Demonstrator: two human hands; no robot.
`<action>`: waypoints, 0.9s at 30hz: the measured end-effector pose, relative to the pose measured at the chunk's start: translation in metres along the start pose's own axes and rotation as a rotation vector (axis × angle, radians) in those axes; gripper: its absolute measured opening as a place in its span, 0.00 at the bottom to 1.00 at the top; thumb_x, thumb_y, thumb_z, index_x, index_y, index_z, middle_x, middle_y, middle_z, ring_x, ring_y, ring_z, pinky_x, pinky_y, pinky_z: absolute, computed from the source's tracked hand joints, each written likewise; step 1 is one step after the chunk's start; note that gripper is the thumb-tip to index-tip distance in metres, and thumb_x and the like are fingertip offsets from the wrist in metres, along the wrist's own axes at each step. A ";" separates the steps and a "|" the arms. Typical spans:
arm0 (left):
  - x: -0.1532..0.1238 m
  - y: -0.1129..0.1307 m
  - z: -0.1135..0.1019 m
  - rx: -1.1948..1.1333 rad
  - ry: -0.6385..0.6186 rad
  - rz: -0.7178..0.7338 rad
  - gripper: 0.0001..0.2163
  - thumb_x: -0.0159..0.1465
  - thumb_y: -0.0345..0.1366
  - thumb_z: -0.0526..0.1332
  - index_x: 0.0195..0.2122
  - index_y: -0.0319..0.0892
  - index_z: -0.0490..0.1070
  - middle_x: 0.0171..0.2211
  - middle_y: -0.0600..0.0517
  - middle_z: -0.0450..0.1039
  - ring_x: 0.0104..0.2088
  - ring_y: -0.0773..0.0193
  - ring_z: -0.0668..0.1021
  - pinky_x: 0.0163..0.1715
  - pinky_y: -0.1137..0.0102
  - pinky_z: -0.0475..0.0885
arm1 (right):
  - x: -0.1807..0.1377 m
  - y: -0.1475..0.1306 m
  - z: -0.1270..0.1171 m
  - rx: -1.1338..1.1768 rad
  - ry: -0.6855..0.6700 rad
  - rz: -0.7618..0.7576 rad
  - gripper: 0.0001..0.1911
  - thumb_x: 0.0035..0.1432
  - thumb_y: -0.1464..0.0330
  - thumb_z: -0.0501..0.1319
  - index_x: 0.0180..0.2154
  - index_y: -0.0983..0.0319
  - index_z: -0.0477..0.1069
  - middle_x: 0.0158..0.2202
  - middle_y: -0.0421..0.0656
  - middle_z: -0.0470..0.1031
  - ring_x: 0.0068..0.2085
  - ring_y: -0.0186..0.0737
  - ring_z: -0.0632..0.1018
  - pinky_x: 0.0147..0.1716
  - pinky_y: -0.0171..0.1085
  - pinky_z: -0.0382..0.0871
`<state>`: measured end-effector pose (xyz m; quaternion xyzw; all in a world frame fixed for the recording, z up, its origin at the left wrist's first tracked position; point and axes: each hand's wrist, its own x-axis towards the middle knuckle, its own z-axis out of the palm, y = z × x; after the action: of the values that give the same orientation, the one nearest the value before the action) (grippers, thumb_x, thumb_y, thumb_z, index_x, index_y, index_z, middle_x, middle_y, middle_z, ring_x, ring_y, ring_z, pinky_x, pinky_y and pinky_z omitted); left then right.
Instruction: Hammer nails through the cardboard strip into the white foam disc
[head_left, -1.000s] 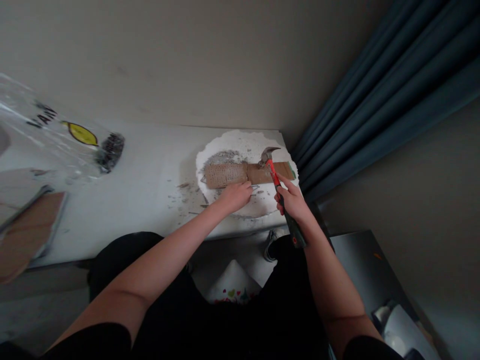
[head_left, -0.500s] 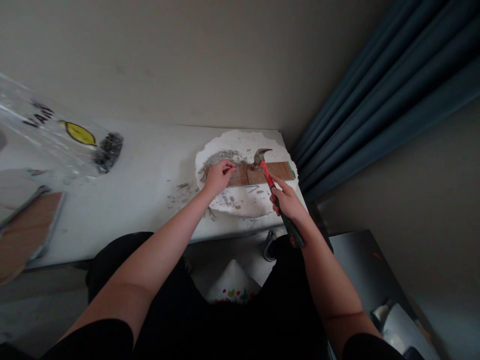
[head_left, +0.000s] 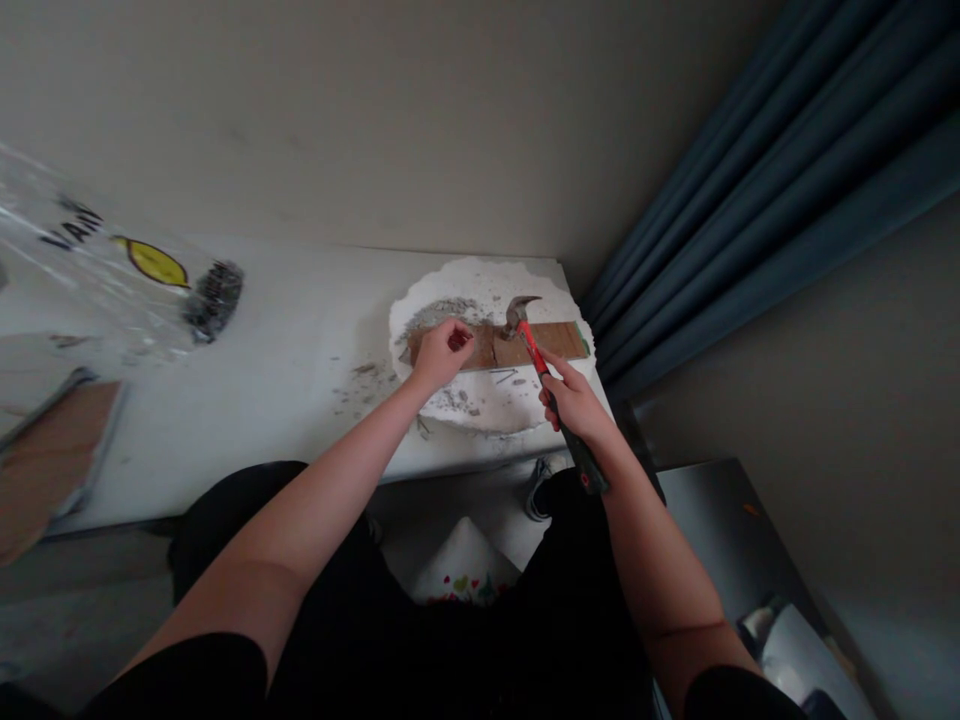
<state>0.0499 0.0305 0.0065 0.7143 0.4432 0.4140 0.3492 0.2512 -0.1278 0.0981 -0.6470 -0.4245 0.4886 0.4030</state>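
Note:
A claw hammer [head_left: 534, 352] with a red and black handle is held in my right hand [head_left: 574, 398], its metal head over the middle of a brown wooden board [head_left: 551, 343]. The board is cracked across its middle and lies on a white, ragged-edged round mat [head_left: 517, 410]. My left hand [head_left: 444, 352] rests at the board's left part with its fingers curled; what they hold, if anything, I cannot make out. Grey crumbs and splinters [head_left: 450, 310] lie around the board, and a nail-like piece [head_left: 505, 377] lies just in front of it.
A clear plastic bag [head_left: 97, 250] with a yellow print lies on the white table [head_left: 292, 380] to the left. Another brown board [head_left: 60, 450] sits at the far left. Blue curtains [head_left: 787, 160] hang at the right, above a dark surface [head_left: 720, 530].
The fingers of my left hand have curled inward and the hand has turned slightly. The hammer and my right hand have stayed almost still.

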 end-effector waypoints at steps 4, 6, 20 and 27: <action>-0.001 -0.001 0.001 -0.005 -0.023 0.016 0.07 0.63 0.36 0.63 0.42 0.43 0.74 0.36 0.50 0.79 0.37 0.59 0.80 0.44 0.64 0.76 | -0.002 0.001 0.000 -0.004 -0.001 0.001 0.33 0.67 0.67 0.53 0.72 0.56 0.59 0.23 0.31 0.63 0.15 0.29 0.63 0.13 0.28 0.58; -0.001 -0.001 0.000 0.007 -0.044 0.014 0.06 0.63 0.37 0.63 0.40 0.43 0.75 0.36 0.50 0.80 0.37 0.59 0.80 0.44 0.63 0.76 | -0.003 0.001 -0.001 0.002 -0.004 -0.003 0.33 0.67 0.67 0.54 0.72 0.56 0.59 0.23 0.31 0.64 0.15 0.29 0.63 0.13 0.28 0.58; -0.002 0.001 -0.001 0.089 -0.102 0.036 0.04 0.64 0.38 0.64 0.37 0.44 0.74 0.36 0.50 0.81 0.38 0.57 0.81 0.44 0.63 0.75 | -0.003 0.006 -0.002 0.004 -0.033 -0.029 0.33 0.68 0.66 0.53 0.73 0.56 0.57 0.24 0.31 0.63 0.15 0.28 0.64 0.12 0.28 0.58; -0.003 0.001 -0.001 0.122 -0.105 0.022 0.05 0.65 0.38 0.64 0.39 0.43 0.75 0.38 0.49 0.82 0.39 0.58 0.81 0.46 0.63 0.75 | -0.005 0.003 -0.002 0.015 -0.030 -0.001 0.33 0.68 0.66 0.52 0.73 0.57 0.56 0.23 0.31 0.63 0.15 0.29 0.63 0.12 0.29 0.58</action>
<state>0.0490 0.0273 0.0069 0.7598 0.4407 0.3522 0.3231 0.2527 -0.1337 0.0968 -0.6363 -0.4273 0.5013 0.4016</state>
